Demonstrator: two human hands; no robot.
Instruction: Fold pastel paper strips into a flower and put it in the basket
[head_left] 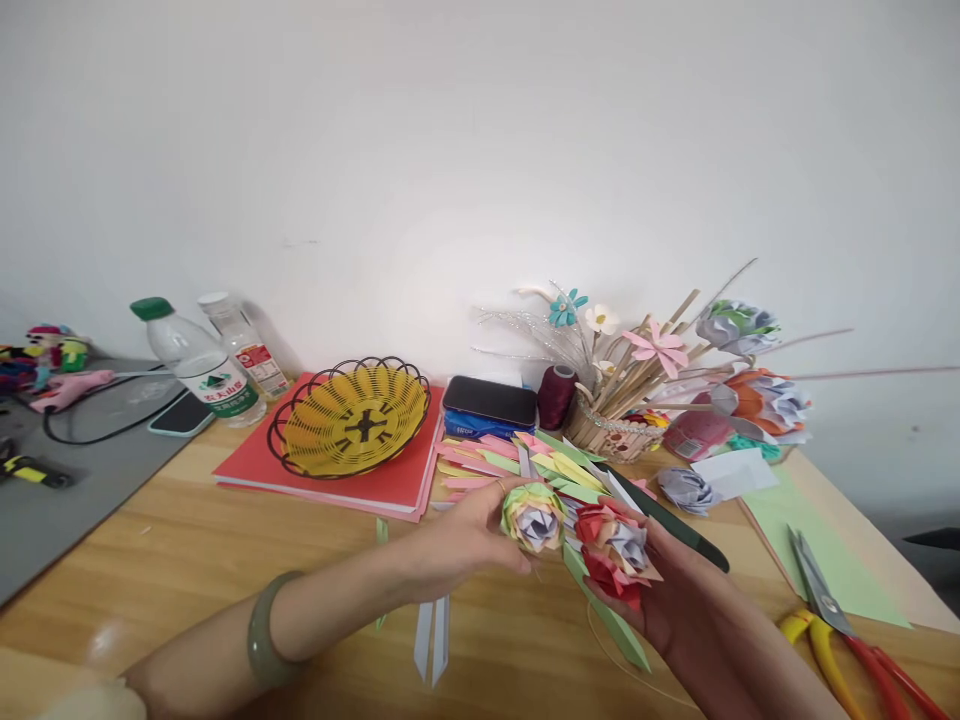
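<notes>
My left hand (480, 530) is closed around a green and white folded paper flower (535, 520), its white centre facing me. Close beside it, my right hand (667, 590) grips a red and white paper flower (613, 548) from the right side. The two flowers are held side by side above the table. Behind and below them lies a spread of folded paper strips (517, 455) in pink, green, yellow and white. A few white strips (432, 640) lie nearer me, under the left wrist.
A yellow basket (352, 415) rests on red paper (405, 490). Bottles (202, 370) and a phone (182, 412) stand left. At the back is a basket of craft flowers (619, 430), beside a thread spool (556, 395). Scissors (829, 600) lie right, by green paper (825, 550).
</notes>
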